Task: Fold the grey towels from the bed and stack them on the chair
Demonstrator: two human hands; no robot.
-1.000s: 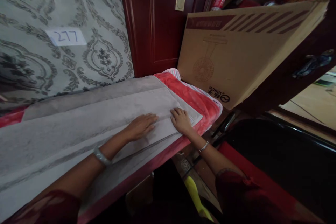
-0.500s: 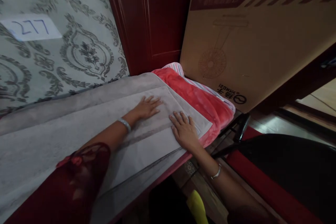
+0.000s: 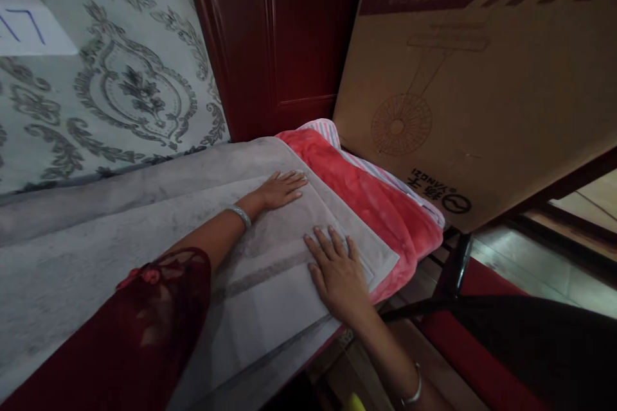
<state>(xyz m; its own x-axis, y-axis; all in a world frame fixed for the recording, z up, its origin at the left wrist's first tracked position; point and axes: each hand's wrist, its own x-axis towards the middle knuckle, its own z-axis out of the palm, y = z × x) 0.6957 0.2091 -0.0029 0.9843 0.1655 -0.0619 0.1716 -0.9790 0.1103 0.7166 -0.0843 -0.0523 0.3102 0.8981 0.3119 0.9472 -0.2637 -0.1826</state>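
A folded grey plush blanket (image 3: 159, 231) lies in flat layers across a long surface. My left hand (image 3: 282, 190) rests palm down on its upper layer, fingers stretched toward the far right fold. Nearer to me, my right hand (image 3: 340, 276) is spread flat on the same blanket, close to its right corner. Neither hand grips anything. Beneath the grey blanket, a red plush blanket (image 3: 357, 189) sticks out on the right, with a pink and grey striped edge (image 3: 322, 131) behind it.
A big cardboard box (image 3: 453, 96) leans behind the blankets, against a dark red door (image 3: 299, 32). Patterned wallpaper (image 3: 139, 90) with a paper label (image 3: 36, 26) is on the left. A black chair with a red part (image 3: 441, 337) stands at the right.
My left hand has slid slightly right, toward the fold. My right hand stays flat near the corner. The camera view has shifted and moved closer.
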